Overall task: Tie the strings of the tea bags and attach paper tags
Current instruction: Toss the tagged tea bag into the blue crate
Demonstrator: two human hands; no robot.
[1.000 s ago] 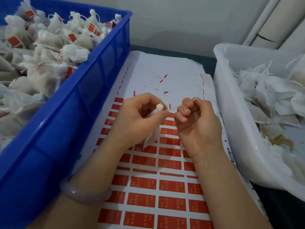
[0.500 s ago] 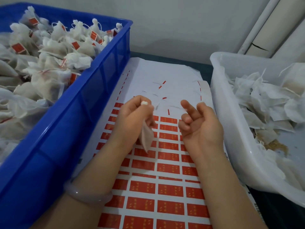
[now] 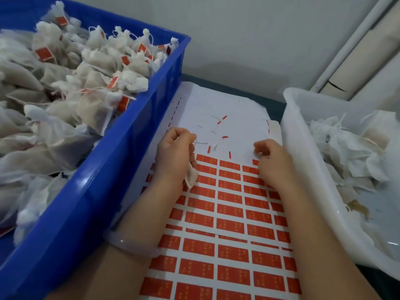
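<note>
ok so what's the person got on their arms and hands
Both forearms are bare, with no sleeves in view, and neither the left hand nor the right hand wears a glove. The one item is a smooth, pale, translucent bangle round the left wrist. No rings or watch show.

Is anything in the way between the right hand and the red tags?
Nothing visible is. The right hand is over the tag sheet, its fingers close to the top row of red tags. The tea bag is off to the side, held in the left hand.
</note>
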